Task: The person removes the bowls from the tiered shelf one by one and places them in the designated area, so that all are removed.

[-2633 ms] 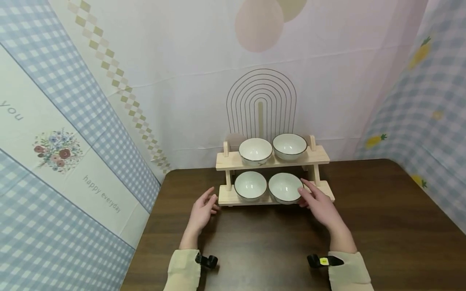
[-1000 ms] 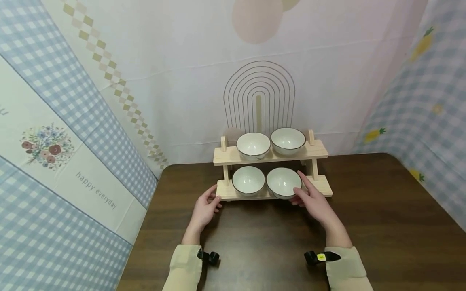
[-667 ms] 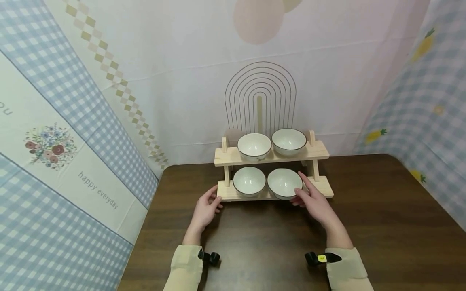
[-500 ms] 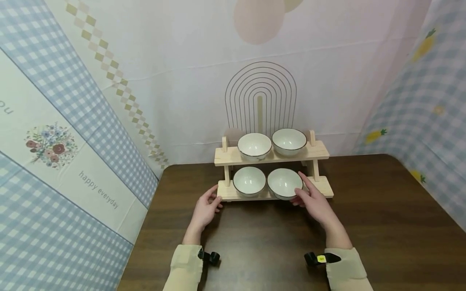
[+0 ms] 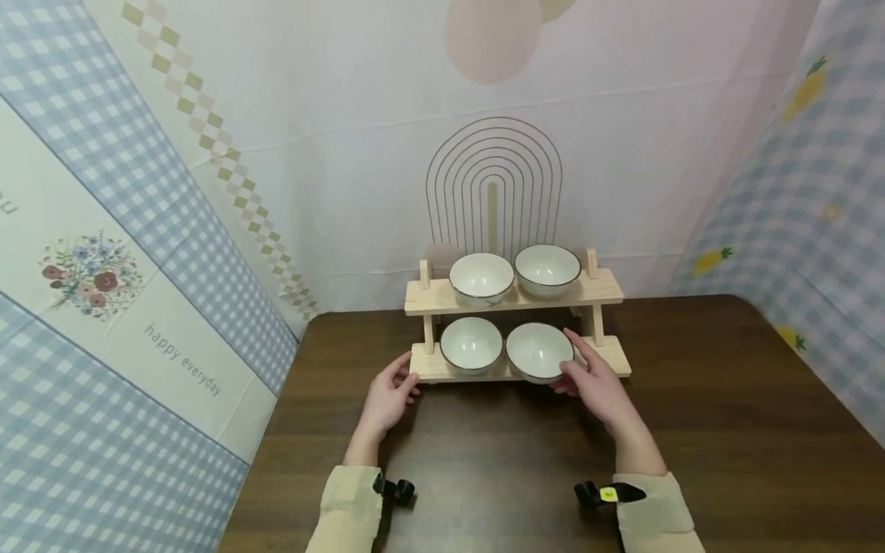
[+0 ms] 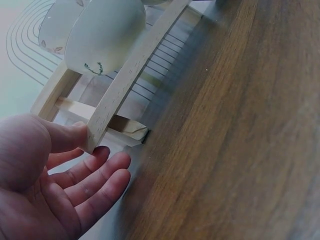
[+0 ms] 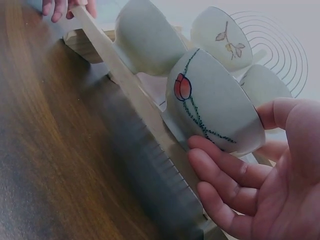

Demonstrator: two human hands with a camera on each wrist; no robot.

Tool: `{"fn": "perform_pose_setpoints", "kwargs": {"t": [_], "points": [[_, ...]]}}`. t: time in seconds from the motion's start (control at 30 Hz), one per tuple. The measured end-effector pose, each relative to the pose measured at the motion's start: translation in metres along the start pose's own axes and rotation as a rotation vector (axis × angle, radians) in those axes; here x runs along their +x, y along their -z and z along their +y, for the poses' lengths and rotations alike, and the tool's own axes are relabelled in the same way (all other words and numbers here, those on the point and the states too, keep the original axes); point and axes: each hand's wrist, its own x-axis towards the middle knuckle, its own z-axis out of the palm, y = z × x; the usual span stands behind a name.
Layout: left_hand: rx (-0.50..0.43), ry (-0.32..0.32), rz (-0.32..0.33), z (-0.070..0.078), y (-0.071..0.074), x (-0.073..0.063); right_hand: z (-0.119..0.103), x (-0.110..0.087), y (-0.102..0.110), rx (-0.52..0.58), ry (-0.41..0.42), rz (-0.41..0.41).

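Observation:
A two-tier wooden rack (image 5: 608, 358) stands at the back of the table with white, dark-rimmed bowls on it. My left hand (image 5: 386, 397) pinches the left end of its lower shelf (image 6: 117, 92), thumb on top and fingers beneath. At the lower right, my right hand (image 5: 600, 388) holds a bowl (image 5: 539, 352), thumb at the rim and fingers at its side and underside. The right wrist view shows a red tulip (image 7: 183, 87) painted on this bowl, which looks tilted there. Beside it sits another bowl (image 5: 472, 344) on the lower shelf.
On the upper shelf are two more bowls, a left one (image 5: 482, 278) and a right one (image 5: 548, 269). Behind the rack hangs a pale cloth (image 5: 373, 200) with a printed arch. Checked cloth (image 5: 138, 230) borders the brown table (image 5: 498, 461) on the left.
My left hand has moved right and taken hold of the lower shelf's end. My right hand has closed in on the bowl, and the bowl has shifted slightly toward me in the last half second.

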Motion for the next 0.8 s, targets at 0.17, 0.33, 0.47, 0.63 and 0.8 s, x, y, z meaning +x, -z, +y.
{"fn": "perform_pose_setpoints", "kwargs": {"t": [0.17,0.33,0.47,0.63,0.8], "points": [[0.001,-0.002,0.004,-0.001,0.000,0.000,-0.002,-0.001,0.002,0.033,-0.011,-0.025],[0.007,0.001,0.009,0.000,0.000,0.000,-0.002,-0.003,0.008,0.043,-0.008,-0.065],[0.006,0.002,0.007,0.000,-0.001,0.001,-0.002,-0.004,0.015,0.030,0.010,-0.104],[-0.007,0.010,0.004,0.001,-0.001,0.001,0.000,-0.007,0.021,0.020,0.050,-0.162],[-0.017,0.020,0.008,0.000,-0.001,0.001,0.002,-0.011,0.023,0.009,0.110,-0.267]]}}
